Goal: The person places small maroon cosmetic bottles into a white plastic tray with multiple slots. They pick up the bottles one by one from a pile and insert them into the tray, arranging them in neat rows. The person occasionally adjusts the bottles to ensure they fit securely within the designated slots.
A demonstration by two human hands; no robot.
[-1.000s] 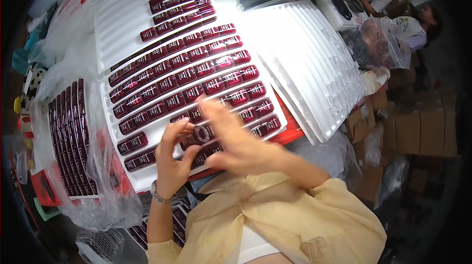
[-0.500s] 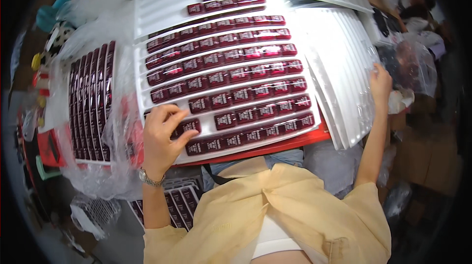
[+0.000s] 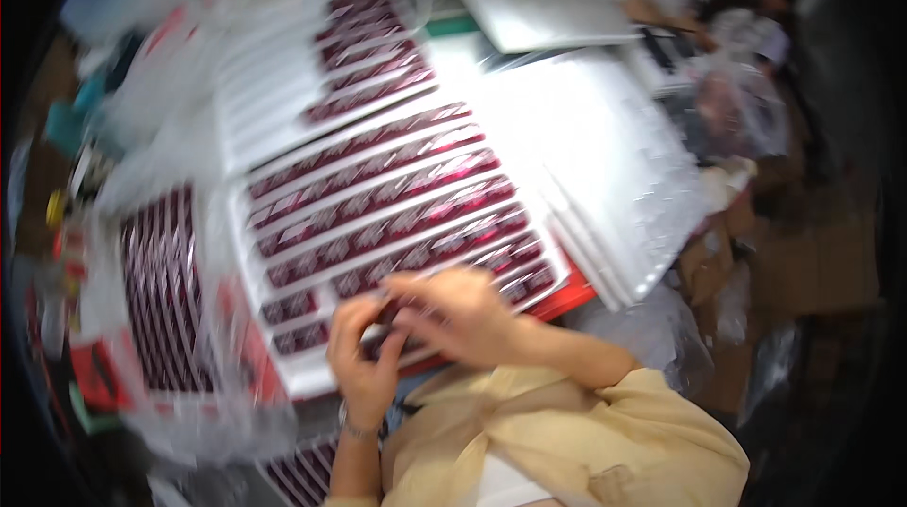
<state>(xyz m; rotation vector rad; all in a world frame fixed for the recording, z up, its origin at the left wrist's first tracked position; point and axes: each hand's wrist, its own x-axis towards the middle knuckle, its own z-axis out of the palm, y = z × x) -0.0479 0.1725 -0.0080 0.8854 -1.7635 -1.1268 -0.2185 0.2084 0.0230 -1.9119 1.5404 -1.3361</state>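
Observation:
A white ribbed tray (image 3: 308,378) lies before me with slanting rows of small glossy dark red cases (image 3: 383,197), pale print on their tops. Over its near edge my two hands meet. My left hand (image 3: 362,365) has thumb and fingers closed around a small dark red case (image 3: 376,343). From the right, my right hand (image 3: 463,314) reaches across the near rows, its fingers bent against the same case. Motion blurs both hands, so the exact grip is hard to see. Gaps show in two of the near rows at the left.
A second white tray (image 3: 255,101), partly filled, adjoins the far side. At left, more filled rows (image 3: 161,290) lie amid clear plastic wrap (image 3: 222,318). Stacked white trays (image 3: 605,120) stand at right, beside cardboard (image 3: 812,271). Red surface (image 3: 572,297) shows under the near tray.
My right hand has left the white trays at right and come over to my left hand. My left hand has moved toward the near edge. The whole view has shifted and tilted.

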